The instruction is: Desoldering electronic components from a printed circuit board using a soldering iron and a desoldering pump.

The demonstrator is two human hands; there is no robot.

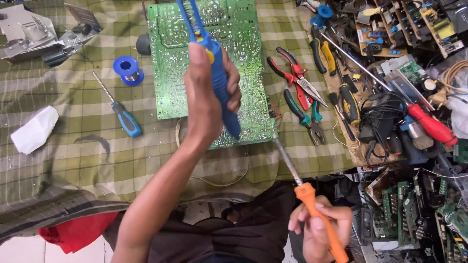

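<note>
Left hand (207,100), fingers wrapping the blue soldering tool (214,63), is lifting it over the green circuit board (209,63) lying solder-side up on the checked cloth (73,141), while right hand (321,229) fingers are gripping the orange-handled screwdriver (312,204), tip probing the board's near edge.

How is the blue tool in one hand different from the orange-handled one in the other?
The blue tool in the left hand has a thick blue grip and points up over the green circuit board. The orange-handled tool in the right hand is slimmer, with a long bare metal shaft slanting toward the board's near corner. Both are gripped by their handles.
</note>
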